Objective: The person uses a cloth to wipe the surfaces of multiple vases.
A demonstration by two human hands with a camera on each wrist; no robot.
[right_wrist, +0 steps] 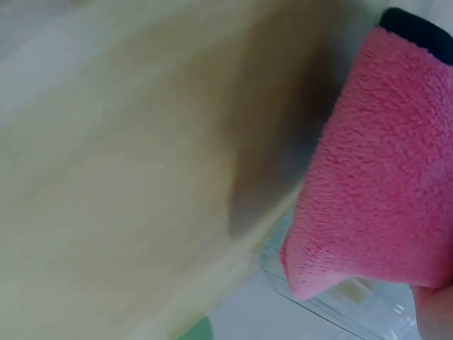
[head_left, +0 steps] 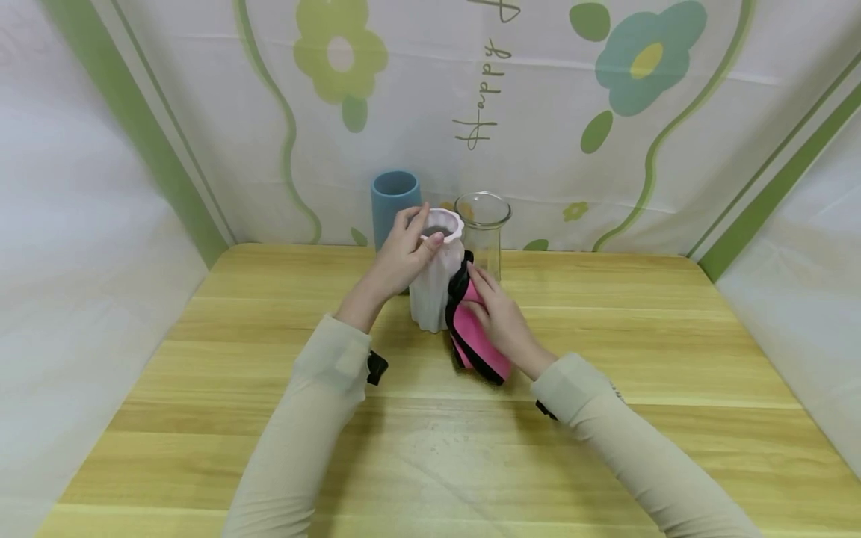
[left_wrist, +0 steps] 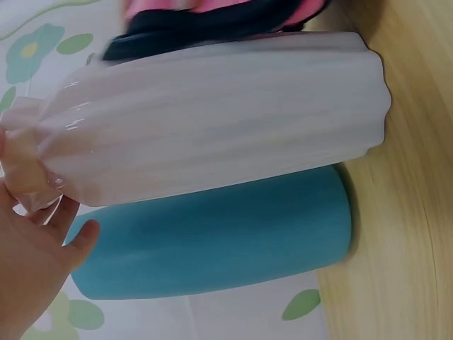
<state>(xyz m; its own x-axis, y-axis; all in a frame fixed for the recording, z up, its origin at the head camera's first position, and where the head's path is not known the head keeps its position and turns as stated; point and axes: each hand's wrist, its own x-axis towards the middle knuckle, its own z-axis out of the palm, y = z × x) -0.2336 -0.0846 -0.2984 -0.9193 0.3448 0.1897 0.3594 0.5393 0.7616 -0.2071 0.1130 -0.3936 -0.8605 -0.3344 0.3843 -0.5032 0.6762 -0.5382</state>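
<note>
A white fluted vase stands upright on the table. The left hand grips its rim from the left; in the left wrist view the left hand has its fingers round the neck of the vase. Against the vase's right side, the right hand holds a folded pink cloth with black edging. The right wrist view has the fuzzy pink cloth large, with only a bit of the right hand at the edge.
Behind the white vase, a blue vase stands at left and a clear glass vase at right. The wooden table meets a flower-printed curtain at the back.
</note>
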